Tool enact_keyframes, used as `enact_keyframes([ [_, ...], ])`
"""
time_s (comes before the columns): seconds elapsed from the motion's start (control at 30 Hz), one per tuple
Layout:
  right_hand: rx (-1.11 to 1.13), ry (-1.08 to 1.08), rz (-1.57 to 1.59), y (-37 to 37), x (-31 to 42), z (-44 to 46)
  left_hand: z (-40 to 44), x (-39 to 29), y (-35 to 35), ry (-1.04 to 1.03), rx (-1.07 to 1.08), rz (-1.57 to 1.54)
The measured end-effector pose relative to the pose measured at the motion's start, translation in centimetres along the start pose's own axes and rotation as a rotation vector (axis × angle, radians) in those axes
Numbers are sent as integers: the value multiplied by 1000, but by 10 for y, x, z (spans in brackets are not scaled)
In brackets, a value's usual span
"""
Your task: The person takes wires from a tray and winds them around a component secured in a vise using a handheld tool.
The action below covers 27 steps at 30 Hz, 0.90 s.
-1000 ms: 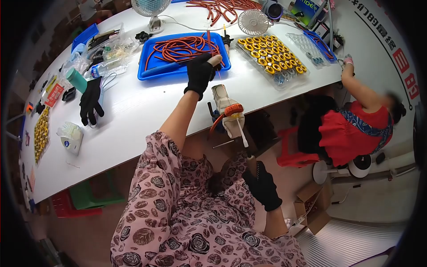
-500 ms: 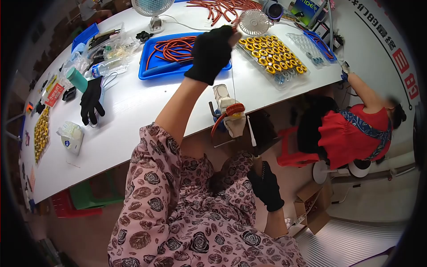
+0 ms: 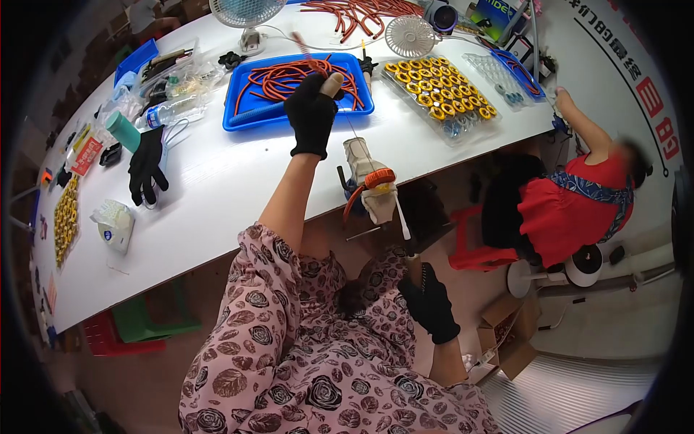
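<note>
An orange-copper wound ring coil (image 3: 379,178) sits in a cloth-wrapped clamp (image 3: 359,152) at the table's front edge. My left hand (image 3: 312,116), in a black glove, is raised above and left of the coil. It is closed on a wire; a thin strand runs from it down toward the clamp, and a blurred reddish length sticks up above the fist. Lower down, my gloved right hand (image 3: 431,304) is wrapped round the wooden handle of a tool with a long pale shaft (image 3: 403,220). The shaft's upper end reaches the coil.
Behind my left hand lies a blue tray (image 3: 238,123) of orange wires. Yellow ring coils (image 3: 441,90) fill a plastic tray to its right. A black glove (image 3: 148,166), a tissue pack (image 3: 113,224) and a fan (image 3: 249,14) are on the table. A person in red (image 3: 571,210) sits at right.
My left hand has moved left and down, from above the right side of the blue tray to its front edge. My right hand has barely shifted with the tool.
</note>
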State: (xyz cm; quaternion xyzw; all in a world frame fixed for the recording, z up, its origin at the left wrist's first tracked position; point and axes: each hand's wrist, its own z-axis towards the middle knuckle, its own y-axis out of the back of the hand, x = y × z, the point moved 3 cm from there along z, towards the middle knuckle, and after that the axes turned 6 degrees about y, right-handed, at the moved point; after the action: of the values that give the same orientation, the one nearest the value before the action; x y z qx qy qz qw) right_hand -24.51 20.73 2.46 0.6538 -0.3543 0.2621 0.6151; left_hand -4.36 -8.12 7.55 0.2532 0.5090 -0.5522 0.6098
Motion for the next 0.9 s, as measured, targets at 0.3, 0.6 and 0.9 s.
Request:
enact_keyframes([
  [0.3,2,48,3,-6,0,10,-13,-97,-49,-974,66,604],
  [0.6,2,-23,2,-1,-6,4,11,-19,-14,-227,37,287],
  [0.9,66,-29,-34,6,7,5,-11,35,-5,311,44,-21],
])
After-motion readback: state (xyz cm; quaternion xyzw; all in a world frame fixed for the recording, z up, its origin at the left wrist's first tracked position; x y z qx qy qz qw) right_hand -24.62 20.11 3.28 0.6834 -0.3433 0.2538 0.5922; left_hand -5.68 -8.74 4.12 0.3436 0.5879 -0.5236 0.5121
